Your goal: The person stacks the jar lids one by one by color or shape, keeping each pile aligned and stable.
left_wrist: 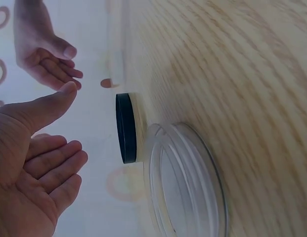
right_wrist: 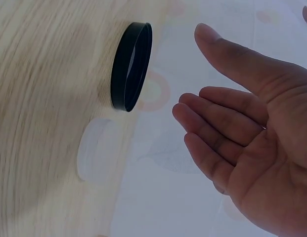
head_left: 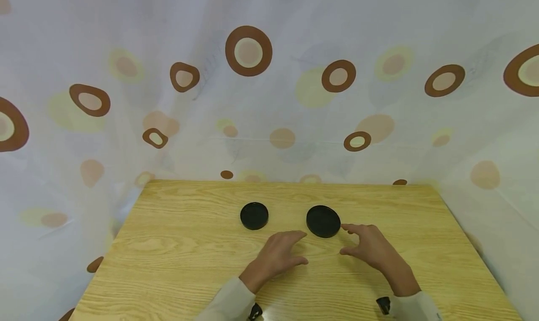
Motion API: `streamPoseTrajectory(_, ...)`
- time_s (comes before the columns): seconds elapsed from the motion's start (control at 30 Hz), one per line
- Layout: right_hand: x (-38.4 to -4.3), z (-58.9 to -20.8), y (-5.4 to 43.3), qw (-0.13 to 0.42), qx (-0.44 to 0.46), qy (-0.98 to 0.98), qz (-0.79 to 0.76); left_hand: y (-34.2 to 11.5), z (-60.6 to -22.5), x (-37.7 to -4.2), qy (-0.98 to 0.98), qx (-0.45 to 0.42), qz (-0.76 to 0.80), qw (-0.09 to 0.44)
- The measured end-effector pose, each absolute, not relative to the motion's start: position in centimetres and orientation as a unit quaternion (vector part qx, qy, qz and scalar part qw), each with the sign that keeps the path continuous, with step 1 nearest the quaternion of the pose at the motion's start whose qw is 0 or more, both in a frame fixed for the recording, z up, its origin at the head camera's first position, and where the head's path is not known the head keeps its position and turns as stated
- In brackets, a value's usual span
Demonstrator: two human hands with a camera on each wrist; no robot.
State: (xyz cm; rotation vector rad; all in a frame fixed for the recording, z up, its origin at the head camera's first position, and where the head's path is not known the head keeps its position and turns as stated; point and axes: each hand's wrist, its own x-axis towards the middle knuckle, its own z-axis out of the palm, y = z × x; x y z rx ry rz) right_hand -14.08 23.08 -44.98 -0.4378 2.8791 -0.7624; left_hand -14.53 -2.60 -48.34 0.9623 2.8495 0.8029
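Observation:
Two round, shallow lid-like pieces lie apart on the wooden table. The larger black lid (head_left: pixel 323 221) looks like a low-rimmed ring in the wrist views (right_wrist: pixel 124 69). The smaller piece (head_left: pixel 254 215) looks black from the head; the wrist views instead show a clear plastic round piece (left_wrist: pixel 193 182) beside the black lid (left_wrist: pixel 126 128). My left hand (head_left: pixel 275 258) hovers in front, between the two pieces, thumb and fingers spread. My right hand (head_left: pixel 368 246) is beside the larger lid's right edge, fingertips close to the rim in the head view. Neither hand holds anything.
The light wood table (head_left: pixel 177 265) runs back to a pale curtain (head_left: pixel 286 101) with brown and yellow rounded shapes, which also hangs along both sides. Dark wrist-worn devices (head_left: pixel 383 305) show near both sleeves.

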Motion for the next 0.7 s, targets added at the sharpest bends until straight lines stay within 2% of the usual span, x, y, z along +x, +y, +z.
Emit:
streamPoseTrajectory(0.17, -14.3, -45.0, 24.0, 0.068, -0.139, 0.957, -0.245, -1.6, -48.3, -14.9, 0.914, 0.312, 0.259, 0.022)
streamPoseTrajectory(0.53, -14.9, -45.1, 25.6, 0.074, -0.138, 0.958, -0.24, 0.3, -49.0, -15.8, 0.91, 0.321, 0.261, -0.005)
streamPoseTrajectory(0.7, -15.0, -45.1, 26.0, 0.076, -0.135, 0.957, -0.244, 0.9, -49.2, -15.9, 0.916, 0.309, 0.255, 0.006)
